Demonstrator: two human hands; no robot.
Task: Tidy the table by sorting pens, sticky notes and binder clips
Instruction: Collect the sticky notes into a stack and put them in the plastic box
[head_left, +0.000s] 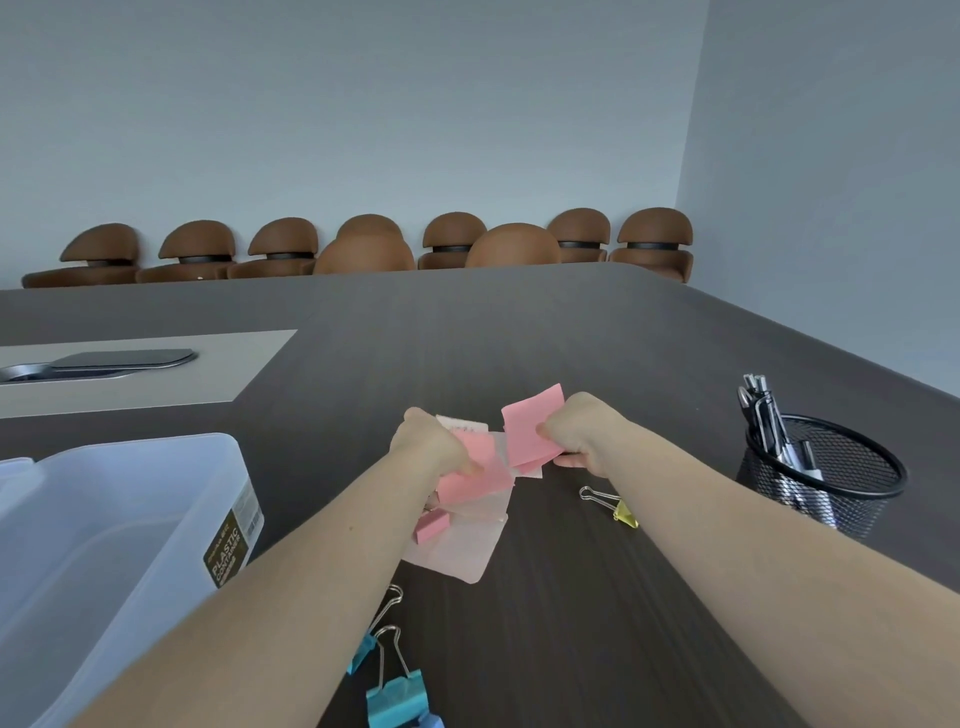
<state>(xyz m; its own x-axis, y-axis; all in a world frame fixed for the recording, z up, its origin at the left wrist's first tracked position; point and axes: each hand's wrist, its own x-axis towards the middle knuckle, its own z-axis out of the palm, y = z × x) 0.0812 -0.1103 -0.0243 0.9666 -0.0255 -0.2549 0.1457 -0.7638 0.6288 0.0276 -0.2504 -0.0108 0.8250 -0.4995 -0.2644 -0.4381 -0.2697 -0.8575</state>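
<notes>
My left hand (428, 441) grips a bunch of pink sticky notes (475, 475) above the dark table. Just to its right, my right hand (579, 434) pinches another pink sticky note (530, 423) that stands up from its fingers. A pale sticky note (460, 553) lies flat below my left hand, with a pink binder clip (431, 525) on it. A yellow binder clip (618, 509) rests under my right wrist. Blue binder clips (397, 693) lie near the front edge. Pens (769, 421) stand in a black mesh cup (826, 480) at the right.
A clear plastic container (130, 540) sits at the left. A pale inset panel with a metal cable hatch (98, 364) lies far left on the table (519, 338). Several brown chairs (363, 249) line the far wall. The table's edge runs diagonally at the right.
</notes>
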